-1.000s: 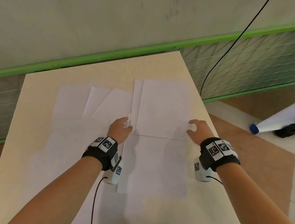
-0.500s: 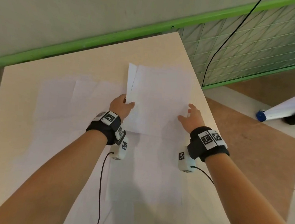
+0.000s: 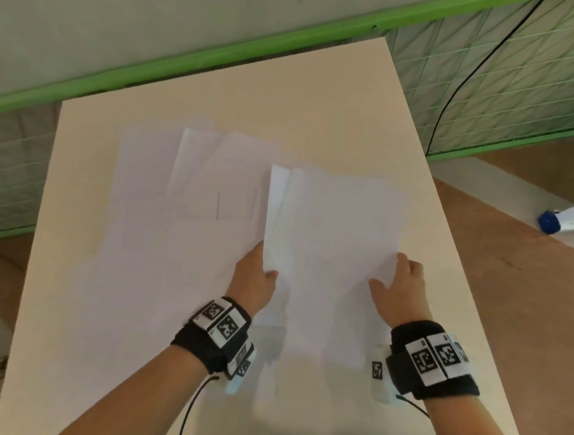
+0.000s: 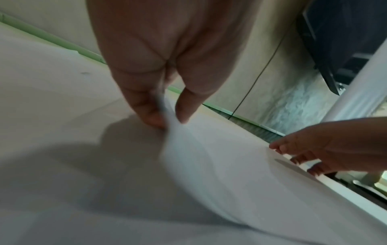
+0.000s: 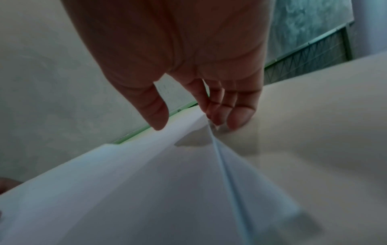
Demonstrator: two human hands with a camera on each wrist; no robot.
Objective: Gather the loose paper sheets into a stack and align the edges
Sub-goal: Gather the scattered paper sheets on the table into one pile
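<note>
- Head view: the left hand (image 3: 255,280) pinches the left edge of a small bundle of paper sheets (image 3: 335,241), thumb on top, lifting that edge off the table (image 3: 79,269). The right hand (image 3: 401,291) sits at the bundle's right edge, thumb on the paper, fingers curled past the rim. More loose sheets (image 3: 182,216) lie flat and overlapping to the left and under the wrists.
- Left wrist view: the thumb (image 4: 186,102) and fingers (image 4: 142,106) clamp the raised, blurred paper edge between them; the sheets bow down toward the right hand (image 4: 326,149) at the far side.
- Right wrist view: the thumb (image 5: 156,107) is above the paper, fingertips (image 5: 236,116) just below its edge on the table; whether they truly clamp it cannot be told. The edges fan apart, unaligned.
</note>
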